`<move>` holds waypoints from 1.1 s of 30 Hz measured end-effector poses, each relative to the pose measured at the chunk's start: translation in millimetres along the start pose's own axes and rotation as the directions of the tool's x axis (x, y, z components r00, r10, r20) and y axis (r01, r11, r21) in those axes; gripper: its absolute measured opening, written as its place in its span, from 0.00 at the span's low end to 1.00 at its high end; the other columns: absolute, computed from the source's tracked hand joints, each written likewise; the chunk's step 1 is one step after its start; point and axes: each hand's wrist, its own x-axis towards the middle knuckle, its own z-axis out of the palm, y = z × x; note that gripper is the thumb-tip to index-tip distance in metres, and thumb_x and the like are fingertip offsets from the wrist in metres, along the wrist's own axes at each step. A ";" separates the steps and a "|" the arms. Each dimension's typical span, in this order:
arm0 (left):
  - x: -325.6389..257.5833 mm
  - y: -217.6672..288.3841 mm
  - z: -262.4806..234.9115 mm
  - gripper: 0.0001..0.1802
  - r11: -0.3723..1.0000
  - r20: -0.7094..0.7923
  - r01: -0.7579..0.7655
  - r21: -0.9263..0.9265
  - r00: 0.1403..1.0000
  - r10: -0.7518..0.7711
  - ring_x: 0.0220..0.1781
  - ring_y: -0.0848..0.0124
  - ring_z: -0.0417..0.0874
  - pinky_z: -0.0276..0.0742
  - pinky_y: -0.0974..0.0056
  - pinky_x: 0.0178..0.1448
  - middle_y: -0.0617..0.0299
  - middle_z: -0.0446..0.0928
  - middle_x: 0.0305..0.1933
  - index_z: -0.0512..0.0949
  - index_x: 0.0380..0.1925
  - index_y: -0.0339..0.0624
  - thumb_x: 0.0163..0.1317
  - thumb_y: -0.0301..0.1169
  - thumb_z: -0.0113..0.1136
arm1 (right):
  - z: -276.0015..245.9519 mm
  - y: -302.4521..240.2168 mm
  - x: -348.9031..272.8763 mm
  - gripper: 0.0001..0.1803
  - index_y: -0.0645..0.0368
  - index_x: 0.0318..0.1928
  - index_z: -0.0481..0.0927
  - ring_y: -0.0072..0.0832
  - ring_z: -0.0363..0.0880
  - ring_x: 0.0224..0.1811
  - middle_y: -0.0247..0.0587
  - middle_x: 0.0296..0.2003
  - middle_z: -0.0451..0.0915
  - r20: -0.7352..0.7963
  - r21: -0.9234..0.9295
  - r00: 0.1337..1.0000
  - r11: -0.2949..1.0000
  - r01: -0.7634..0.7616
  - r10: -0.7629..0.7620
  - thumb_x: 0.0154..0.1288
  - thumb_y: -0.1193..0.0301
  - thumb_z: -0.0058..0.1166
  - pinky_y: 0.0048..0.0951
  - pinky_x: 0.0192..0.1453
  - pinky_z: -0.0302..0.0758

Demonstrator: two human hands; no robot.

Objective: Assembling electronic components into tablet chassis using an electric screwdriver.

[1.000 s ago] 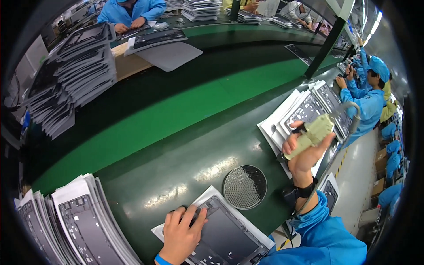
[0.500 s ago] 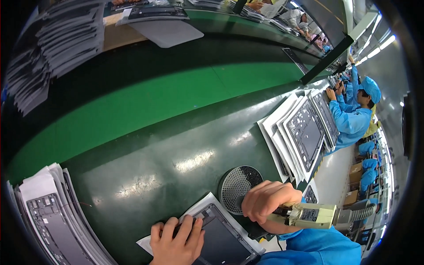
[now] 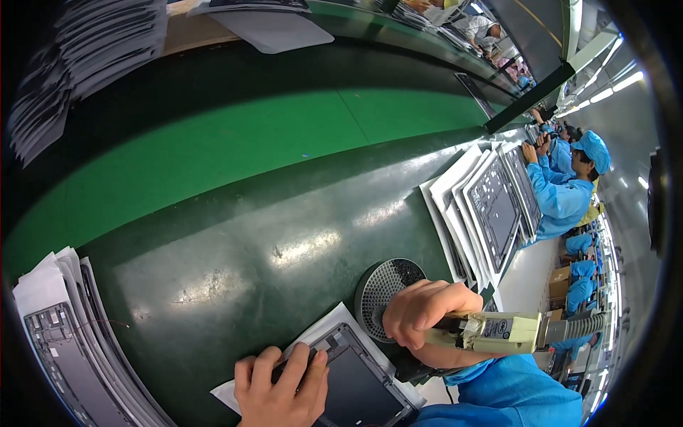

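My left hand (image 3: 283, 388) rests over the left edge of a dark, flat device housing (image 3: 356, 377). Its bent fingers are spread apart, with the tips on the frame. Under the housing lies a white sheet (image 3: 228, 393). My right hand (image 3: 430, 313) is closed round the dark handle of an electric screwdriver, whose pale green body (image 3: 498, 333) and ribbed cable sleeve extend to the right. The hand is at the near right rim of a round, grey tray (image 3: 379, 297) with a grid of small holes, and it covers part of that rim. The tool's tip is hidden.
Stacks of similar housings interleaved with white sheets stand at the left (image 3: 75, 363) and right (image 3: 491, 206) of the green bench. Another tall stack (image 3: 107, 43) is at the far left. A co-worker in blue (image 3: 565, 199) works beyond the right stack.
The view has shifted slightly. My right hand has turned a little at the round tray, and the screwdriver body sits slightly higher. My left hand stays on the housing.
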 end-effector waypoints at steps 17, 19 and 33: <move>9.8 8.5 -15.8 0.13 1.000 0.021 0.025 -0.015 0.999 -0.025 0.51 0.58 0.75 0.70 0.54 0.50 0.63 0.78 0.52 0.86 0.41 0.45 0.54 0.31 0.69 | 15.7 -8.5 5.3 0.07 0.68 0.34 0.76 0.33 0.75 0.17 0.38 0.16 0.73 -0.120 0.022 0.990 0.997 0.073 -0.070 0.68 0.76 0.56 0.32 0.22 0.75; 8.2 7.7 -15.2 0.13 0.999 0.009 0.029 -0.020 1.000 -0.029 0.51 0.58 0.75 0.70 0.54 0.50 0.63 0.78 0.52 0.86 0.41 0.45 0.54 0.31 0.69 | 23.4 -17.4 6.4 0.09 0.68 0.29 0.78 0.37 0.78 0.19 0.40 0.18 0.76 -0.168 0.139 0.980 0.981 0.133 -0.109 0.65 0.76 0.60 0.36 0.26 0.79; 5.3 7.1 -13.8 0.14 0.998 -0.012 0.028 -0.048 1.000 -0.029 0.50 0.60 0.76 0.69 0.56 0.51 0.63 0.78 0.52 0.86 0.42 0.44 0.55 0.31 0.66 | 45.9 -4.8 -3.4 0.16 0.71 0.42 0.77 0.36 0.75 0.19 0.42 0.19 0.75 0.017 0.149 0.999 0.988 -0.043 0.041 0.66 0.70 0.66 0.39 0.28 0.78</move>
